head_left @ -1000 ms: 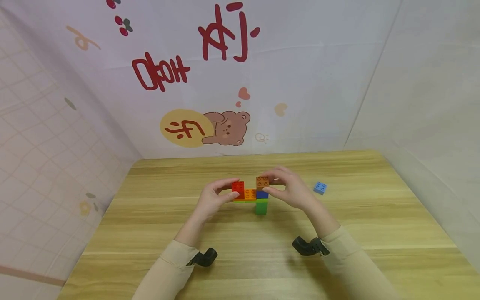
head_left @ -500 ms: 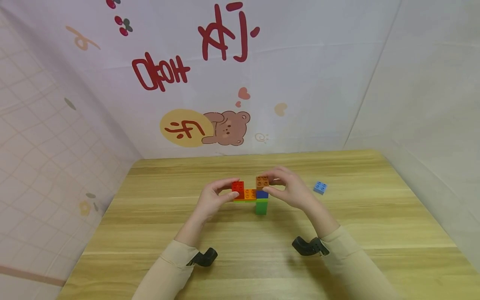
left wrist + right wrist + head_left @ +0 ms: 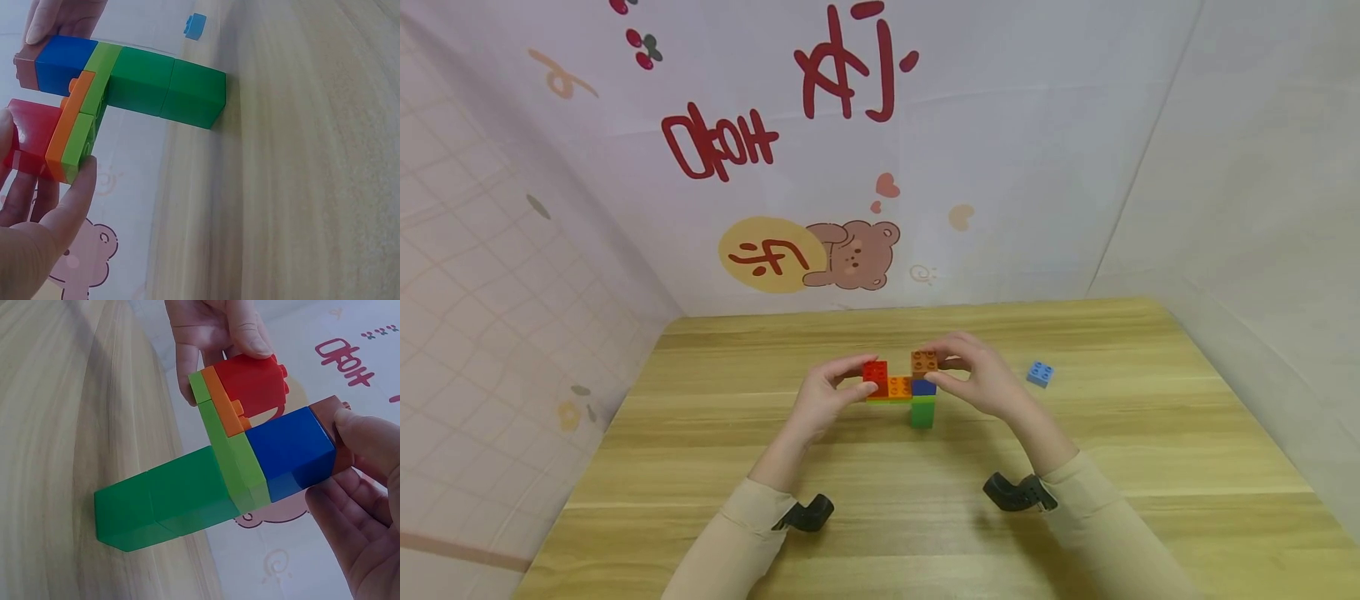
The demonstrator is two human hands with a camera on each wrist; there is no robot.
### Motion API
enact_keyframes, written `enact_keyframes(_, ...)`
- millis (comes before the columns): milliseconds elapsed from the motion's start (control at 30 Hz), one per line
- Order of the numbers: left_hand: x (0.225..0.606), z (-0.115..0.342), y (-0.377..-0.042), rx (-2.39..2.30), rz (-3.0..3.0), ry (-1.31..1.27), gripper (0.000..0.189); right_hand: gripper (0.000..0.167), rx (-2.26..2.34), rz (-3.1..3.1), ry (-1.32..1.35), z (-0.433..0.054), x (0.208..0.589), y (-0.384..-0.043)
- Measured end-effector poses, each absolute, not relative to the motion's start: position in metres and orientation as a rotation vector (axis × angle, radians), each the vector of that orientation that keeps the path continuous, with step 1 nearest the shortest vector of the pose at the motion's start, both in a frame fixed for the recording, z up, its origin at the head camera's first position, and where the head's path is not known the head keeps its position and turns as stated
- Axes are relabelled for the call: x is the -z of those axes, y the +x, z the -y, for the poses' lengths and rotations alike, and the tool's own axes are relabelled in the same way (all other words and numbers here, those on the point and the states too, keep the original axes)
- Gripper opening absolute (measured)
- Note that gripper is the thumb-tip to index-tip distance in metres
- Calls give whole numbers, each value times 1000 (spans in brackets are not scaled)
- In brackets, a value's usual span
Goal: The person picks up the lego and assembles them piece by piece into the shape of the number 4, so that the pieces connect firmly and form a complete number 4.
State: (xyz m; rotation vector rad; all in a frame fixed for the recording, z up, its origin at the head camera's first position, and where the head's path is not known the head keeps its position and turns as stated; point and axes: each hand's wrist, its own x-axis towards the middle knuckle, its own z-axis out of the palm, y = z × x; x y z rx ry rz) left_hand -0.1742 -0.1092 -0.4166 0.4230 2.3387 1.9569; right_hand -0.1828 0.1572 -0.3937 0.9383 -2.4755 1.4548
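In the middle of the head view stands a toy brick build on a column of two green bricks (image 3: 169,500). Across the column's top lies a long lime-green plate (image 3: 234,459) that juts out to the left. An orange plate (image 3: 898,387) sits on the jutting part and carries a red brick (image 3: 876,375). Over the column is a blue brick (image 3: 65,61), capped by a thin brown brick (image 3: 924,362). My left hand (image 3: 820,400) pinches the red brick, one finger reaching under the lime plate. My right hand (image 3: 981,379) pinches the brown brick between thumb and fingers.
A loose light-blue brick (image 3: 1041,374) lies on the wooden table (image 3: 700,467), to the right of the right hand. Behind the table hangs a white printed cloth (image 3: 1022,167). Each wrist wears a black camera mount (image 3: 808,512).
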Motion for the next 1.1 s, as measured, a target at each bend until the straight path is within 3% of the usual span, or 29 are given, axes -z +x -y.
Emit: enact_keyframes(1100,422,110,-172,-2039,-2312,527,47,35,-1527,2363,913,-153,410,-181)
